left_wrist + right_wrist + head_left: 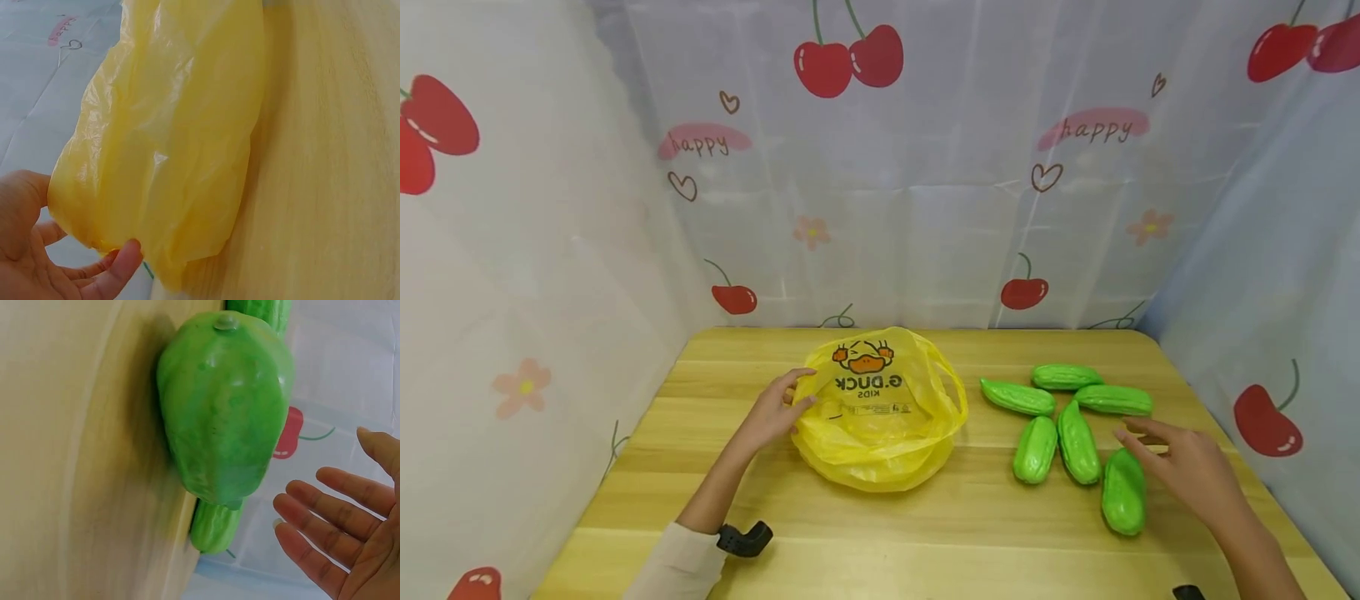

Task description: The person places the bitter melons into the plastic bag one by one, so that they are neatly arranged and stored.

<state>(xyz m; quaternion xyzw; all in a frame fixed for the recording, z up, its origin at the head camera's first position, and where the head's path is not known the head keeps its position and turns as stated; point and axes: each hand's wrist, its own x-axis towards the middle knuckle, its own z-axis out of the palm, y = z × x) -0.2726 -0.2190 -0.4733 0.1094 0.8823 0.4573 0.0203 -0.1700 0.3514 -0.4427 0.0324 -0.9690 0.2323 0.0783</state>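
Note:
A thin yellow plastic bag (872, 471) with a cartoon duck print stands with its mouth open on the table. My left hand (778, 408) grips its left rim; in the left wrist view, fingers lie on both sides of the yellow film. On the right, my right hand (1187, 467) hovers with fingers extended and nothing held, just beside a plump green model vegetable (1124, 500). The right wrist view shows this plump vegetable (219, 406) close up, with the open palm (369, 556) beside it.
Several longer green cucumber-like pieces lie grouped beyond the plump one, among them one at the back (1066, 377) and one near the middle (1078, 446). A cherry-printed curtain (925, 242) encloses the wooden table (880, 558) at the back and sides.

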